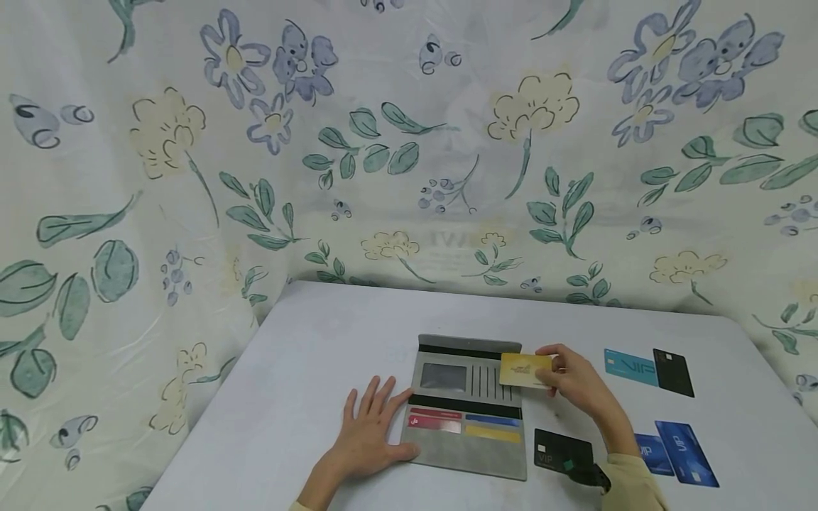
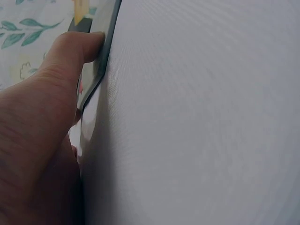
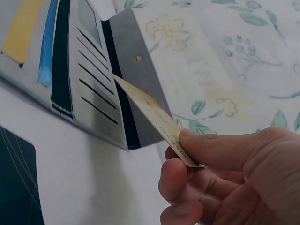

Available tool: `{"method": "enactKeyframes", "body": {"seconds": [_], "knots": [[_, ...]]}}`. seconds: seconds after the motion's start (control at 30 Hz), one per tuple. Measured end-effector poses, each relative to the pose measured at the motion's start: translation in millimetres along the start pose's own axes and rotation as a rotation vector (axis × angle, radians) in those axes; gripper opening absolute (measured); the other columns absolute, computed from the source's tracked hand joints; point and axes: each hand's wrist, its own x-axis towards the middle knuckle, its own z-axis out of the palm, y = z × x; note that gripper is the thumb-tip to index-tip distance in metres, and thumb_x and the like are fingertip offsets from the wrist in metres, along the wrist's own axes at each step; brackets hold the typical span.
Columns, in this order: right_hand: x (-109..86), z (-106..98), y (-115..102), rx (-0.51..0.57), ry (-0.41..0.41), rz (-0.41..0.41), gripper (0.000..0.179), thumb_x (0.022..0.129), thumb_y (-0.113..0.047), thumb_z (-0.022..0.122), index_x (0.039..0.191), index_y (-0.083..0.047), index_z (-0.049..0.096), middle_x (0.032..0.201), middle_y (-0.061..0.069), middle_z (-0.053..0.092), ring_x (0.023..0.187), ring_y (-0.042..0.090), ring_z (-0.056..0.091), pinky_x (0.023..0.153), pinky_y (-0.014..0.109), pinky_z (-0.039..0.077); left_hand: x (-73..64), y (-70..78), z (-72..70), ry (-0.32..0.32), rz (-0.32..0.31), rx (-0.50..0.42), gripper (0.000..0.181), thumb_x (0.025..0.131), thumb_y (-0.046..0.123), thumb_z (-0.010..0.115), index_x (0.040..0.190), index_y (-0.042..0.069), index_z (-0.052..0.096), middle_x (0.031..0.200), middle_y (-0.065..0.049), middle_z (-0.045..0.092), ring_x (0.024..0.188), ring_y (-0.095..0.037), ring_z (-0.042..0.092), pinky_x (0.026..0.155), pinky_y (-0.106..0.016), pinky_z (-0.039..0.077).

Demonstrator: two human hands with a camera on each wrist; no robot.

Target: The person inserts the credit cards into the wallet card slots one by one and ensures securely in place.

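A grey wallet (image 1: 469,454) lies unfolded on the table, with a row of card slots and a clear window in its upper half. Red, blue and yellow cards sit in its lower pockets. My right hand (image 1: 578,383) pinches a gold card (image 1: 520,370) between thumb and fingers, its far end over the slots' right side. In the right wrist view the gold card (image 3: 152,115) is tilted, its tip close over the slotted panel. My left hand (image 1: 367,429) lies with fingers spread at the wallet's left edge, its thumb (image 2: 86,44) on that edge.
Right of the wallet, a black VIP card (image 1: 562,448) lies near my right wrist. Farther right are a teal card (image 1: 629,366) overlapping a black card (image 1: 673,372), and two blue cards (image 1: 689,454) below them. A flowered curtain (image 1: 460,177) hangs behind the white table (image 1: 332,326).
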Motion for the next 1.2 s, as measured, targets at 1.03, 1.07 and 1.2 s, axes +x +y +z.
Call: {"method": "enactKeyframes", "body": {"seconds": [1.03, 1.07, 1.2], "knots": [[8.0, 29.3, -18.1, -0.069, 0.004, -0.007, 0.038, 0.091, -0.015, 0.065, 0.126, -0.001, 0.06, 0.071, 0.004, 0.049, 0.062, 0.018, 0.047, 0.054, 0.029, 0.036, 0.0, 0.8, -0.1, 0.005, 0.001, -0.002, 0.086, 0.08, 0.06, 0.068, 0.149, 0.018, 0.04, 0.161, -0.015, 0.025, 0.15, -0.04, 0.009, 0.114, -0.067, 0.0], [8.5, 30.1, -18.0, -0.061, 0.002, -0.004, 0.038, 0.091, -0.015, 0.066, 0.126, -0.001, 0.06, 0.071, 0.004, 0.049, 0.063, 0.018, 0.047, 0.055, 0.029, 0.036, 0.0, 0.9, -0.2, 0.004, 0.001, -0.002, 0.086, 0.08, 0.06, 0.068, 0.149, 0.018, 0.04, 0.161, -0.015, 0.025, 0.15, -0.04, 0.009, 0.114, -0.067, 0.0], [10.2, 35.0, -17.8, -0.042, -0.009, 0.001, 0.038, 0.09, -0.014, 0.066, 0.125, -0.001, 0.061, 0.074, 0.005, 0.051, 0.065, 0.018, 0.049, 0.057, 0.029, 0.038, -0.5, 1.6, -0.8, -0.001, -0.005, -0.003, 0.086, 0.08, 0.06, 0.068, 0.15, 0.018, 0.04, 0.161, -0.015, 0.025, 0.15, -0.04, 0.009, 0.114, -0.067, 0.001]]}}
